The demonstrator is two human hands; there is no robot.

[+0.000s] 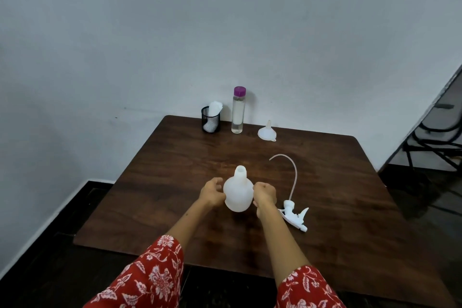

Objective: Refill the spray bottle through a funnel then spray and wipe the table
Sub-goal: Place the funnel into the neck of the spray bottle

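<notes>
A white translucent spray bottle stands upright with its neck uncapped in the middle of the dark wooden table. My left hand grips its left side. My right hand is beside its right side with curled fingers; whether it touches the bottle I cannot tell. The white spray head lies on the table right of my right wrist, its long tube curving away. A white funnel sits upside down near the far edge. A tall clear bottle of liquid with a purple cap stands to its left.
A black mesh cup holding a white cloth stands at the far edge against the pale wall. Dark chair legs are off the table's right side. The floor is dark.
</notes>
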